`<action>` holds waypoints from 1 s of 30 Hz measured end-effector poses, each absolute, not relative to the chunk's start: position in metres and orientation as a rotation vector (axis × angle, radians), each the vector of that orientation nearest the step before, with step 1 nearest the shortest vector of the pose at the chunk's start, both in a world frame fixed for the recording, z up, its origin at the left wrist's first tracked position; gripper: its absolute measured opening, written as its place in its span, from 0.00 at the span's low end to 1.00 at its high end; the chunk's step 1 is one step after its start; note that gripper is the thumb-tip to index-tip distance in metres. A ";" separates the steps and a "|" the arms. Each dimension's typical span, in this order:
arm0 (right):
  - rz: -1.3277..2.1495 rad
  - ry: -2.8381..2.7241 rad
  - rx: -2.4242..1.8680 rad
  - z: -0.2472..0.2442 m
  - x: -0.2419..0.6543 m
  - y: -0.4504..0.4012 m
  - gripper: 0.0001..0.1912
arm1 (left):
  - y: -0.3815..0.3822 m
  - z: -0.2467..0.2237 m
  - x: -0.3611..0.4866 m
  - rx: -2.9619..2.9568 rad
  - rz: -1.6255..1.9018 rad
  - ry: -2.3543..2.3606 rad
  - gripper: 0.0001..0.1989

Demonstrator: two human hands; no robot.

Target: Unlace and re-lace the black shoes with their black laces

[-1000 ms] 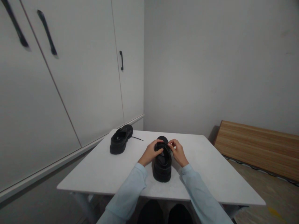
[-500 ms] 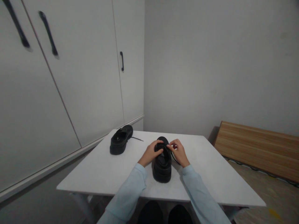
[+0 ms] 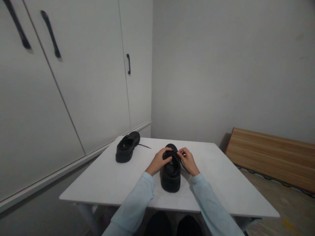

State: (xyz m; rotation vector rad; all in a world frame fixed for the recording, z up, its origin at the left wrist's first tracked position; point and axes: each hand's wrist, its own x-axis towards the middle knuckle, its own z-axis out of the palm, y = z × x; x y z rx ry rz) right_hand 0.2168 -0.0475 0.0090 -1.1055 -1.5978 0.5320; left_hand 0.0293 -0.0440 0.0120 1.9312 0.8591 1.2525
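Observation:
A black lace-up shoe [image 3: 170,183] stands on the white table [image 3: 137,193] with its heel toward me. My left hand [image 3: 157,162] is closed on the left side of the shoe's upper, thumb and fingers around the edge near the tongue. On the other side, my right hand [image 3: 189,161] pinches at the lacing by the eyelets. A black shoelace [image 3: 184,167] hangs from there down the shoe's right side. The exact spot between my right fingertips is too small to make out clearly.
A second black shoe [image 3: 125,151] stands at the table's back left, its lace stretched out to the right. White cabinets [image 3: 93,82] with dark handles line the left side. A wooden board [image 3: 268,157] leans against the grey wall [image 3: 221,65] on the right.
My right fingertips have shifted slightly to the right and closed more tightly together at the lacing. The left hand and both shoes stay where they were.

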 end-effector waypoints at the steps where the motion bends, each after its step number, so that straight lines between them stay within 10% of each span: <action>1: 0.542 -1.579 -1.106 0.011 0.216 -0.049 0.11 | -0.044 0.012 0.029 1.929 1.253 0.858 0.18; 30: 0.936 -1.264 -0.792 0.016 0.212 -0.053 0.13 | -0.045 0.013 0.029 1.952 1.238 0.885 0.18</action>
